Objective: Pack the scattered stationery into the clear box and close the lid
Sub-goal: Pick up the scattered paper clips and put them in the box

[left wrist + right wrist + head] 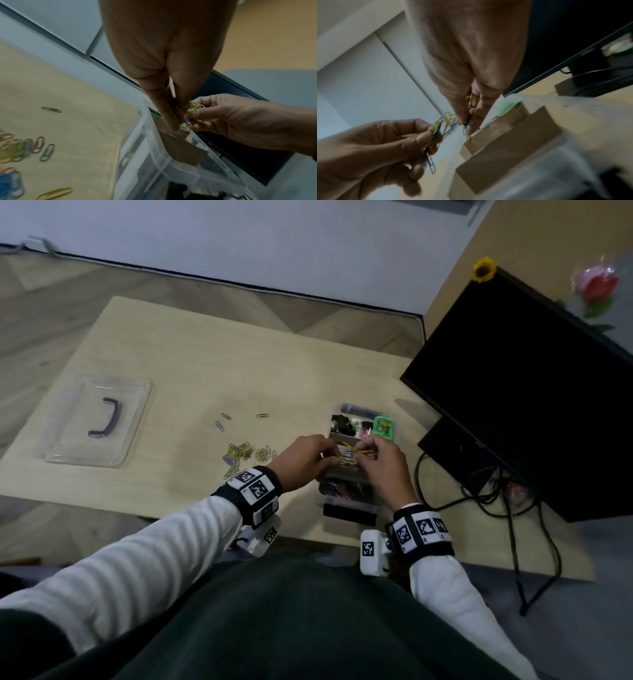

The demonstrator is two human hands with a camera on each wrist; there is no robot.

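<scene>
Both hands meet just above the clear box, sharing a tangled bunch of coloured paper clips. My left hand pinches the bunch from the left, and my right hand pinches it from the right. In the left wrist view the left hand holds clips over the box rim. The right wrist view shows the right hand gripping a few clips while the left hand's bunch hangs beside it. A brown cardboard insert sits in the box below. More loose clips lie on the table.
The clear lid with a dark handle lies at the table's left. A few single clips lie farther back. A black monitor and its cables stand close to the box's right. The table's near edge is by my lap.
</scene>
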